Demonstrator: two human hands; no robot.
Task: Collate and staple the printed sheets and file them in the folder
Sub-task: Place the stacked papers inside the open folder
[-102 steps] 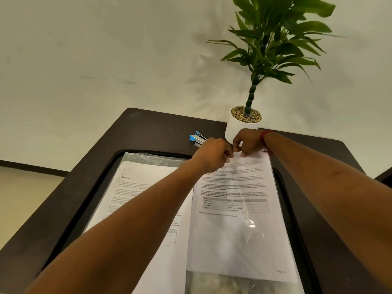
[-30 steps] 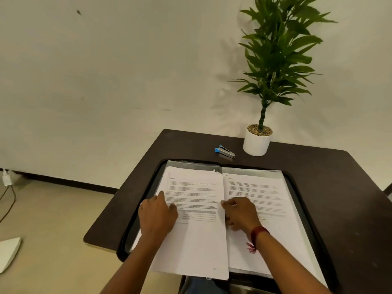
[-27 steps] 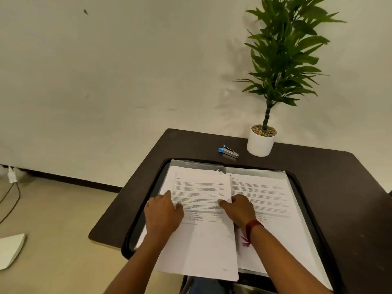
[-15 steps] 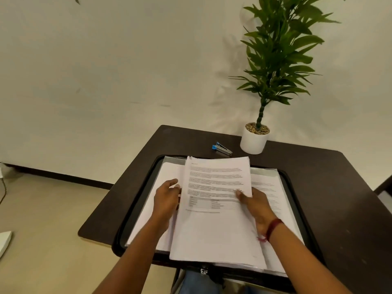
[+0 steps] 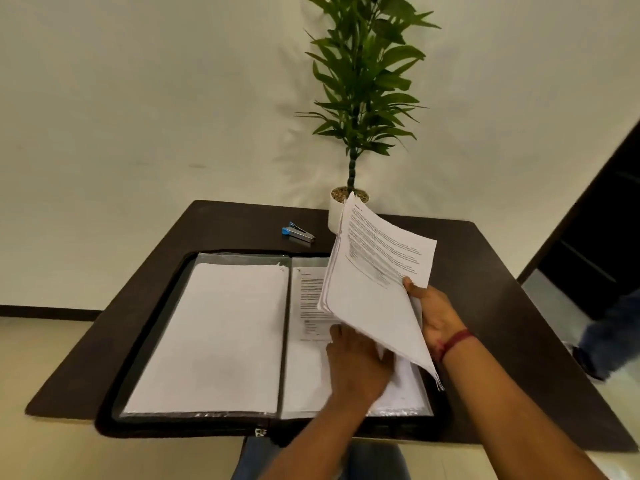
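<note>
Above the folder (image 5: 108,416), your right hand (image 5: 437,315) grips the tilted sheets (image 5: 374,282); your left hand (image 5: 356,365) rests flat beneath them.

Surface (image 5: 485,271) was dark brown, near black. Folder (image 5: 173,427) was black-edged, with clear glossy sleeves and a silver zip pull (image 5: 260,432). Sheets (image 5: 374,299) were white with fine black print in lines. Left page (image 5: 221,334) was plain white. Stapler (image 5: 298,233) was blue at one end, silver along the body. Pot (image 5: 335,216) was white, topped with speckled tan gravel (image 5: 341,192). Plant (image 5: 363,81) was green, its stem banded darker green. Wall (image 5: 138,98) was pale cream, floor (image 5: 34,358) beige, skirting (image 5: 41,310) dark. Wristband (image 5: 457,339) was red. Jeans (image 5: 256,459) were blue. Doorway (image 5: 595,237) was black.
</note>
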